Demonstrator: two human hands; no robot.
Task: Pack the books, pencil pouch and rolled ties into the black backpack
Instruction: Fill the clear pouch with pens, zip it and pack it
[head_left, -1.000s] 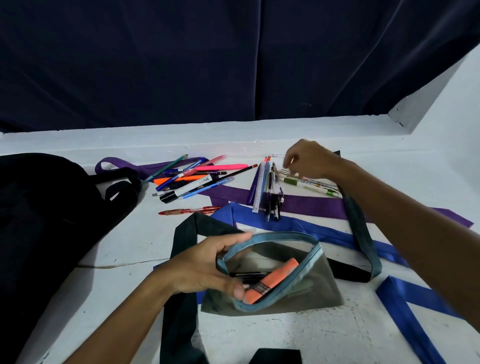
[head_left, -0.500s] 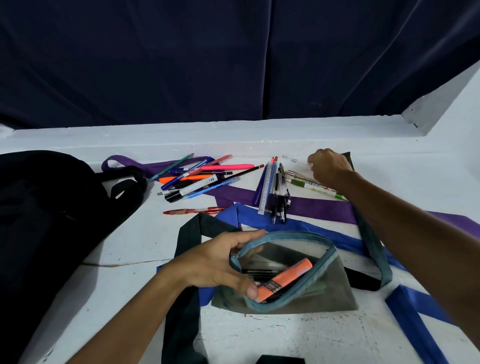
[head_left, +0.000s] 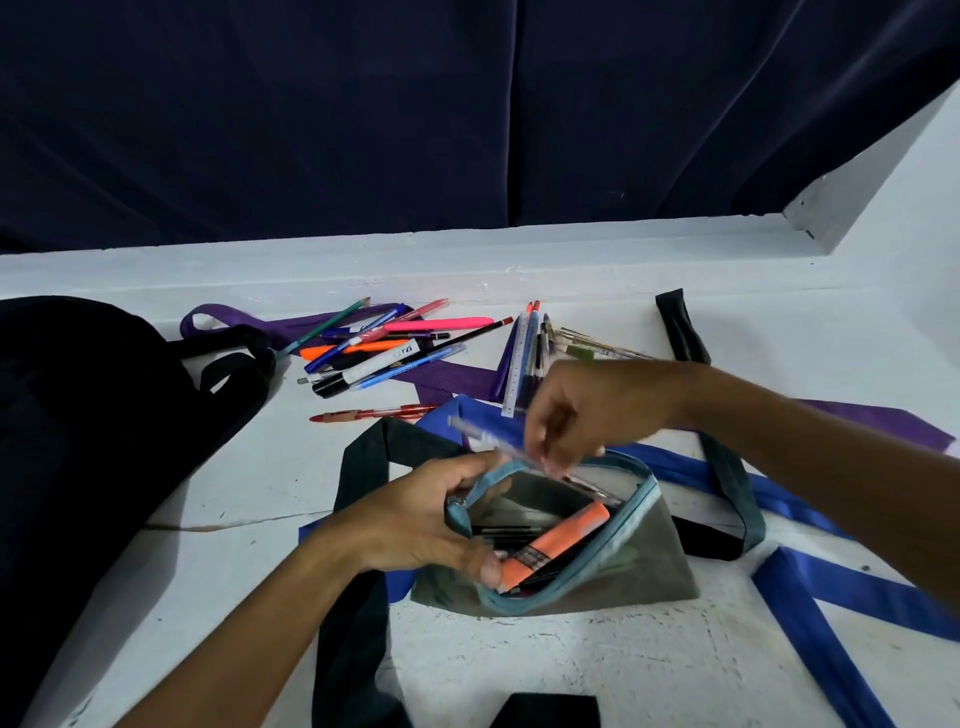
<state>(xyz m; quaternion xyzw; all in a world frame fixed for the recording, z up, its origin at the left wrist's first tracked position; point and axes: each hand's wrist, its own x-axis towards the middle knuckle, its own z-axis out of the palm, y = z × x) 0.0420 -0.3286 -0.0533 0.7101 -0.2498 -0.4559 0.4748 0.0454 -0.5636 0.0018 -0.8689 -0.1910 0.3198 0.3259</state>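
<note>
**Pen lowered into the held-open pouch**

The soft black backpack (head_left: 78, 441) slumps at the tabletop's (head_left: 571, 670) left edge. Both forearms reach in from below. The left hand (head_left: 415, 519) grips the grey fabric pencil pouch (head_left: 561, 551) by its blue zipper rim, holding it open. The right hand (head_left: 582, 410) pinches a thin, blurred pen (head_left: 488, 440) tilted over the opening. A blocky orange highlighter (head_left: 561, 540) lies inside.

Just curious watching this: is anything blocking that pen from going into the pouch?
Nothing visible does. The left hand holds the pencil pouch open, and the right hand brings the clear pen to its mouth, above the orange highlighter inside.
</note>
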